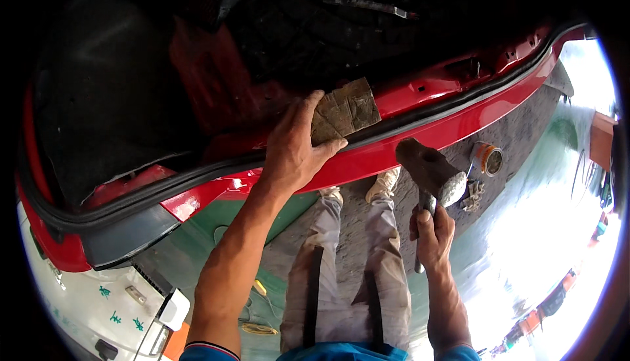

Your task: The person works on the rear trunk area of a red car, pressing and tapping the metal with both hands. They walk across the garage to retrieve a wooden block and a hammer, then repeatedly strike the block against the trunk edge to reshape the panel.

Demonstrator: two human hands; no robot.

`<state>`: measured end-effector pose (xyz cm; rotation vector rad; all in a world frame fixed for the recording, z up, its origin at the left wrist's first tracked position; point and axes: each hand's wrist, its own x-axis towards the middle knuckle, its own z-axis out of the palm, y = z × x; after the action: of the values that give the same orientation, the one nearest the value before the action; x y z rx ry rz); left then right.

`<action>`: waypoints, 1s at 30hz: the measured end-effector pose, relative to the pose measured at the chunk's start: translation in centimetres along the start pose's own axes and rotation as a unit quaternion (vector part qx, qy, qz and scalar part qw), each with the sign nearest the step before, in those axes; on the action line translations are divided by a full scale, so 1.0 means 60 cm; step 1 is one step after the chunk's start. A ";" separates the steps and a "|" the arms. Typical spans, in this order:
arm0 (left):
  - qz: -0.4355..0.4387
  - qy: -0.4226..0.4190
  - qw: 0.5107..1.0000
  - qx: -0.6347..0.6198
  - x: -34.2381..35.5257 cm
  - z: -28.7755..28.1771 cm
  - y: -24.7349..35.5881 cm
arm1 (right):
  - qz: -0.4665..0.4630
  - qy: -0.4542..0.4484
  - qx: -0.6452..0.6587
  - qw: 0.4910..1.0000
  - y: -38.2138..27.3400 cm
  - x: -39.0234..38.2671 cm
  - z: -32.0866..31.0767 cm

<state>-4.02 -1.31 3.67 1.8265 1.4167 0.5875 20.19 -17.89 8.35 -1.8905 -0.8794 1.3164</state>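
My left hand (pixel 295 144) grips a worn, dark brownish block (pixel 348 108), held on the lip of a red car body opening (pixel 420 128) beside its black rubber seal (pixel 462 102). My right hand (pixel 430 236) is closed round the handle of a heavy hammer with a dark head (pixel 426 167) and a pale, scuffed striking face. The hammer head is below and right of the block, apart from it. Inside the dark opening, a long thin tool (pixel 367 5) lies beyond the block.
My legs stand on a grey mat (pixel 482 135) over a green floor. A can (pixel 487 160) and a crumpled object (pixel 472 197) lie to the right. At lower left are a white vehicle panel (pixel 85 295) and a coiled yellow cord (pixel 259 328).
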 end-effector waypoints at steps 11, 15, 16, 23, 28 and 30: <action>0.016 -0.009 1.000 -0.020 -0.003 -0.008 0.000 | -0.236 0.069 0.126 0.961 -0.186 0.037 0.040; 0.021 -0.007 1.000 0.002 -0.004 0.007 0.000 | -0.174 -0.042 -0.385 0.905 -0.022 0.095 0.058; 0.025 0.001 0.999 0.030 -0.006 0.006 -0.005 | -0.194 -0.049 -0.322 0.925 -0.033 0.087 0.068; 0.012 -0.017 0.999 -0.034 -0.001 -0.007 -0.002 | -0.106 -0.092 -0.153 0.978 -0.065 0.015 0.049; 0.012 -0.019 0.999 -0.041 0.013 -0.001 0.015 | -0.001 -0.059 -0.131 0.990 -0.046 -0.011 0.007; 0.020 -0.019 0.999 -0.036 0.021 0.018 0.026 | 0.024 -0.041 -0.092 0.995 -0.040 -0.010 -0.006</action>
<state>-1.92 -0.59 4.12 1.8032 1.3204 0.6129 20.03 -17.09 10.69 -2.0206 -1.0335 1.3927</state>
